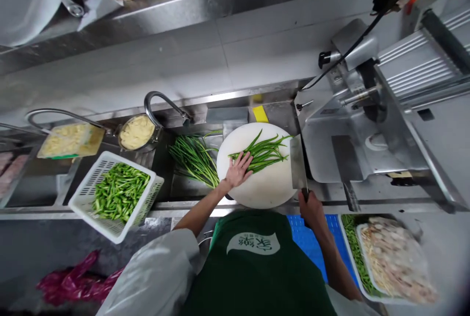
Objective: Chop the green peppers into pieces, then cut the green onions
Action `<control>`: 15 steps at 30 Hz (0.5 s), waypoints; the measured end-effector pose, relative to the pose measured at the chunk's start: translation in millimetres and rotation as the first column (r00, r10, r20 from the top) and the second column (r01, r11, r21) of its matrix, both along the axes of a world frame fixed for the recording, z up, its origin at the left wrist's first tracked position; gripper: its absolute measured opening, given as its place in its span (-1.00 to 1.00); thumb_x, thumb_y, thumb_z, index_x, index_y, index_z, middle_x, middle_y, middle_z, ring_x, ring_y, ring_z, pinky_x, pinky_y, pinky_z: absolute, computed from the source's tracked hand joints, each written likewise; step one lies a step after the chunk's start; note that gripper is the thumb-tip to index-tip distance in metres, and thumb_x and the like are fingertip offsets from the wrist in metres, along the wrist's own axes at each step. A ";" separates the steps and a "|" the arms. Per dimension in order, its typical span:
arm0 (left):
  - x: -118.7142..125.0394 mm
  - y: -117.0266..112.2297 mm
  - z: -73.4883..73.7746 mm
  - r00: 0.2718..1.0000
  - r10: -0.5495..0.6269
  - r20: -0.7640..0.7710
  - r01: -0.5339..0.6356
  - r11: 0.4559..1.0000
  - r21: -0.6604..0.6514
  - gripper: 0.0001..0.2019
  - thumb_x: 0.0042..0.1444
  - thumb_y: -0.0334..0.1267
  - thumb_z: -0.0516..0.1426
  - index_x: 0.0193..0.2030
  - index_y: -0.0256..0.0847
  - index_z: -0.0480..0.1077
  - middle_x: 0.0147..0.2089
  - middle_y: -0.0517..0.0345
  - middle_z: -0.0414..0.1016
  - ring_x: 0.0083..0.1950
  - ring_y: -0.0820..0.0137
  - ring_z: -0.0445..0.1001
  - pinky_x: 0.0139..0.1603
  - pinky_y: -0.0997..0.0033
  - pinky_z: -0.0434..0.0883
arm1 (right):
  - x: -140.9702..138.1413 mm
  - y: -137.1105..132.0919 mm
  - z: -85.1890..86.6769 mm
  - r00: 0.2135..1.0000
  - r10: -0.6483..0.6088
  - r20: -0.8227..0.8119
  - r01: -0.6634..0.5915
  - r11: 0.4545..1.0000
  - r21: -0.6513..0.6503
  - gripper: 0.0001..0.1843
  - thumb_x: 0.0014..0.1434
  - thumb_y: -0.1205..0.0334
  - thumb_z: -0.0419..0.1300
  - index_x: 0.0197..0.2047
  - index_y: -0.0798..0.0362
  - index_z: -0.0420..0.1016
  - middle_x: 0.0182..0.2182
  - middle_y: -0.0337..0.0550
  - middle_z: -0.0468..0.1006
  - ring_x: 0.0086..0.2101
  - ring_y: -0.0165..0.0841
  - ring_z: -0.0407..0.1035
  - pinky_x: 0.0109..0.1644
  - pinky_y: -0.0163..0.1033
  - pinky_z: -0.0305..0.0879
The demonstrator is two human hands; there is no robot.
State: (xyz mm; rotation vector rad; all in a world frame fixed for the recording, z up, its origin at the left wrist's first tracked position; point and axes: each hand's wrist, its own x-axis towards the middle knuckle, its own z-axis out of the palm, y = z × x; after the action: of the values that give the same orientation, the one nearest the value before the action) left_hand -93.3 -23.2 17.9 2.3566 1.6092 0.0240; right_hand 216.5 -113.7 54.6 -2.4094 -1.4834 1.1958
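My left hand (238, 169) lies flat, fingers spread, on a bunch of long green stalks (266, 152) that rest across a round white cutting board (260, 188). My right hand (311, 208) is wrapped round the handle of a cleaver (297, 163); its wide blade sits at the board's right edge, just right of the stalk ends. A second heap of uncut green stalks (194, 158) lies left of the board.
A white basket (86, 197) of cut green pieces stands at the left. Behind it are a tray (69, 140) and a pot (137, 132) of pale food. A meat slicer (370, 110) stands at the right. Trays of food (392, 257) sit on a blue crate (312, 242).
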 end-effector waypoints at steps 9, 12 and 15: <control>7.7 49.2 -7.0 0.986 0.088 0.140 -0.095 0.995 0.044 -0.53 0.34 -0.39 -0.03 0.27 0.04 0.46 0.22 0.04 0.47 0.17 0.15 0.32 0.23 0.04 0.26 | 1.7 -0.5 -3.0 1.000 -0.005 -0.006 0.005 1.000 0.014 -0.59 0.41 -0.02 -0.09 -0.04 0.14 0.38 -0.33 0.03 0.58 -0.37 -0.23 0.52 -0.31 -0.24 0.29; 25.6 59.6 -8.1 0.973 0.164 0.161 -0.172 0.984 0.040 -0.56 0.34 -0.39 -0.04 0.21 -0.03 0.51 0.17 0.00 0.48 0.13 0.14 0.33 0.20 0.04 0.27 | 2.7 -0.8 -4.6 1.000 -0.010 -0.009 0.010 1.000 0.013 -0.59 0.41 -0.03 -0.08 -0.04 0.12 0.39 -0.33 0.02 0.59 -0.39 -0.24 0.51 -0.33 -0.25 0.27; 27.5 64.4 -3.2 0.970 0.184 0.158 -0.186 0.982 0.003 -0.65 0.34 -0.32 0.01 0.07 -0.06 0.60 0.20 -0.02 0.47 0.22 0.10 0.31 0.28 -0.05 0.22 | 3.4 -0.7 -5.3 1.000 -0.012 -0.007 0.012 1.000 0.004 -0.59 0.40 -0.03 -0.06 -0.04 0.12 0.39 -0.35 0.00 0.59 -0.40 -0.25 0.51 -0.32 -0.24 0.28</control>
State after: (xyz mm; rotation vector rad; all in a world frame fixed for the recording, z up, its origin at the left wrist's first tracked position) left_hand -65.8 41.3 14.7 2.1488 1.7496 0.2574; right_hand 219.8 -114.4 49.3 -2.4059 -1.4664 1.1967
